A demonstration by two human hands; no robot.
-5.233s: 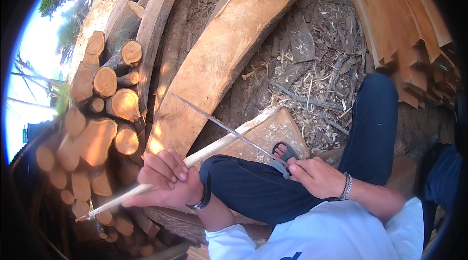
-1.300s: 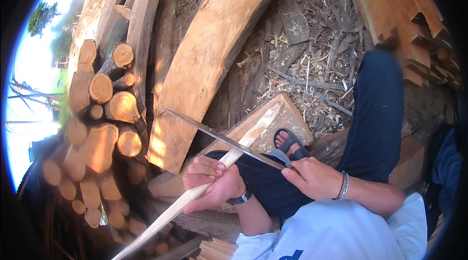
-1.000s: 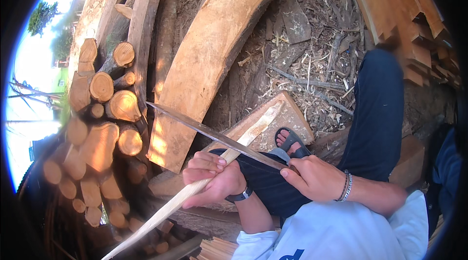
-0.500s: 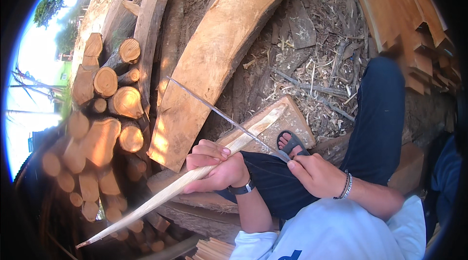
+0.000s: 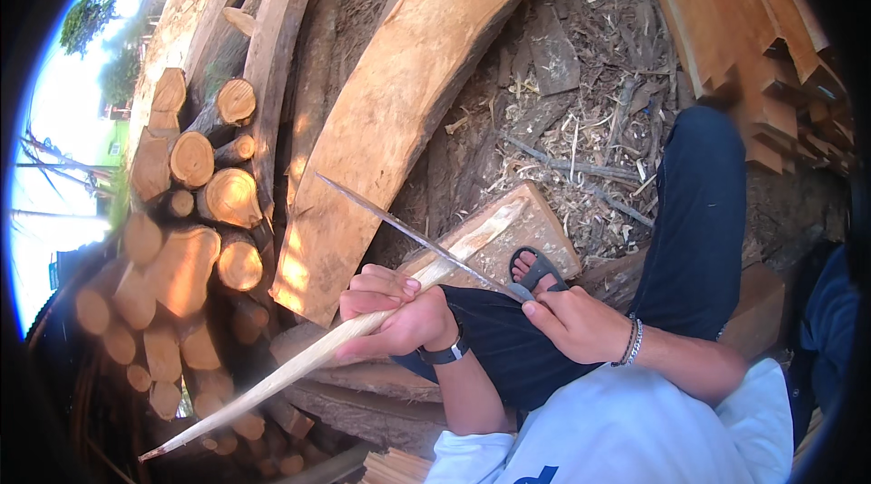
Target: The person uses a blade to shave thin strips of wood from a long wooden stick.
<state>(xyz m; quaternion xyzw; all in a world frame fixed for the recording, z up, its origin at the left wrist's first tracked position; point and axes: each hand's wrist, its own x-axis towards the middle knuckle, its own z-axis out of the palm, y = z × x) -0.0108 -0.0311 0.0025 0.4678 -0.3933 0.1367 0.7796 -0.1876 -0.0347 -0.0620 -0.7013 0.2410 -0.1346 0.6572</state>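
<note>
Whittling | left hand (image 5: 395, 316) closed around pale stick (image 5: 299, 361), lower centre | right hand (image 5: 572, 321) clenching long knife (image 5: 408, 232) | blade has swung higher since a second ago, stroke restarting

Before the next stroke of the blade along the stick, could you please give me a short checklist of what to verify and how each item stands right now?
1. Left hand wrapped firmly round the long pale peeled wooden stick: ok.
2. Right hand closed on the handle end of the long thin metal blade: ok.
3. Blade laid across the stick just beyond the left hand's fingers: not ok, fingers sit close to the edge.
4. Stick's far end resting on the pale flat wooden block: ok.
5. Sandalled foot away from the blade: not ok, it lies right beside the handle end.
6. Sharpness of the blade's edge: cannot tell.
</note>
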